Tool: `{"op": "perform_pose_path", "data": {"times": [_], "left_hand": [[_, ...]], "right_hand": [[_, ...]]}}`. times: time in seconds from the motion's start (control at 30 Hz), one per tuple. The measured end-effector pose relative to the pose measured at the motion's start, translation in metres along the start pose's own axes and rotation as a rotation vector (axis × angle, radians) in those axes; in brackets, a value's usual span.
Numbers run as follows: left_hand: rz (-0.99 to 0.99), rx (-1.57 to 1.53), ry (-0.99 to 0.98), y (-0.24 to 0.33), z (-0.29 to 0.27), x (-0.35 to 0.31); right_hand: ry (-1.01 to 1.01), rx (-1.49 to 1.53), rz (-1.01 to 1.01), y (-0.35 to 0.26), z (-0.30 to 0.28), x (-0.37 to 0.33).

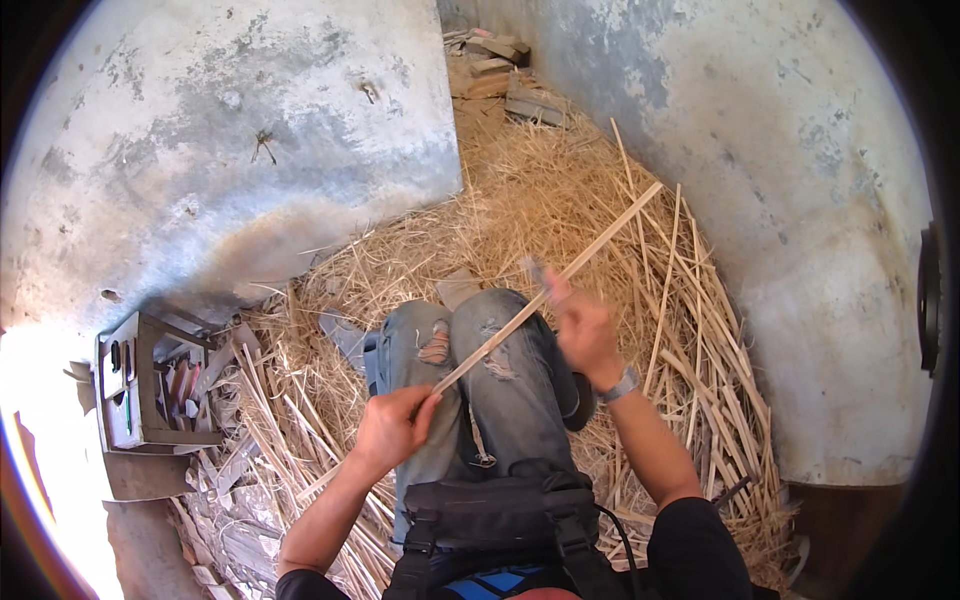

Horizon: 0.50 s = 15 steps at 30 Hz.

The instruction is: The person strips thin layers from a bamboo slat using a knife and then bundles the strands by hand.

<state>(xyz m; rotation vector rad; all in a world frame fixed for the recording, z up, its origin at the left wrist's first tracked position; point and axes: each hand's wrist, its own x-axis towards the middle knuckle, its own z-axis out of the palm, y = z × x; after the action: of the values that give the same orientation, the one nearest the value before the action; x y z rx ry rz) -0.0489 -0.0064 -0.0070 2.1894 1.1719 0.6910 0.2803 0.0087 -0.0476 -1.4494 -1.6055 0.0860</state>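
Clamping the near end of a long pale wood strip (515,322) in its grip, the left hand (395,425) sits above the jeans (512,420). The right hand (588,338), blurred, has its grip closed on a small grey tool (534,268) beside the strip; whether tool and strip touch cannot be told. The strip slants across the lap, its far end over straw (510,215). Many sticks (705,415) lie near the right wall (830,300); a small cabinet (180,437) stands at left.

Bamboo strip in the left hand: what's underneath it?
Ripped jeans and, farther along, loose shavings. The bamboo strip and right hand cover whatever sits directly below them.
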Motion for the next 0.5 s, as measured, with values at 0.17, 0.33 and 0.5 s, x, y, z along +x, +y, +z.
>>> {"op": "perform_pose_path", "data": {"times": [0.17,0.33,0.5], "left_hand": [[0.117,0.041,0.025,-0.009,0.002,-0.001],[0.156,0.174,0.024,-0.007,0.0,0.003],[0.088,0.19,0.001,0.004,-0.006,0.0]], "right_hand": [[0.203,-0.211,0.329,0.091,-0.052,0.041],[0.132,0.005,0.017,0.067,-0.021,0.027],[0.021,0.066,0.102,0.015,-0.011,-0.001]]}}
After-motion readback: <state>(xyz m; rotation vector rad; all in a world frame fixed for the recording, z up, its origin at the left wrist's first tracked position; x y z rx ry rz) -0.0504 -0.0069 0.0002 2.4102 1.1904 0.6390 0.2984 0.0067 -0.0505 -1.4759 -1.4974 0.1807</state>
